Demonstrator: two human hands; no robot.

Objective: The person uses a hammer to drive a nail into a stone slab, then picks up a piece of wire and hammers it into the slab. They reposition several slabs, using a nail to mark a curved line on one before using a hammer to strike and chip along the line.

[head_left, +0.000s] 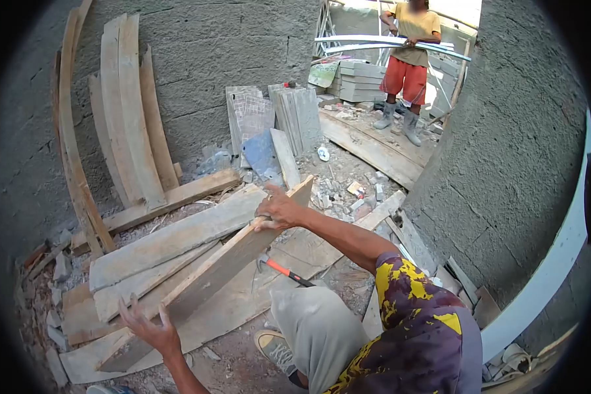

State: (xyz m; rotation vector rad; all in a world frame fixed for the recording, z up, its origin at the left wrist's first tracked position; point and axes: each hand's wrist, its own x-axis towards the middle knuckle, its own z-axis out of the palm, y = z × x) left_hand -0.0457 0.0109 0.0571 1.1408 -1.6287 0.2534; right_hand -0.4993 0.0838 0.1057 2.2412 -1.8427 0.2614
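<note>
Right hand (280,210) grips upper edge of board (220,274); left hand (153,331) splayed beside it. Likely stiff, moderately heavy; hold near both ends.

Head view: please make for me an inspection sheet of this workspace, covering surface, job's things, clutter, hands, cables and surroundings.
Surface: ground, uneven and littered.
Job's things: plank, held on its narrow edge.
Clutter: loose boards and a hammer lie near the plank; rubble beyond.
Hands: right hand grips the plank's far end; left hand, fingers spread, is at the near end, contact unclear.
Cables: nothing seen.
Surroundings: rough wall with leaning boards and slabs; co-worker behind, holding long strips.
</note>
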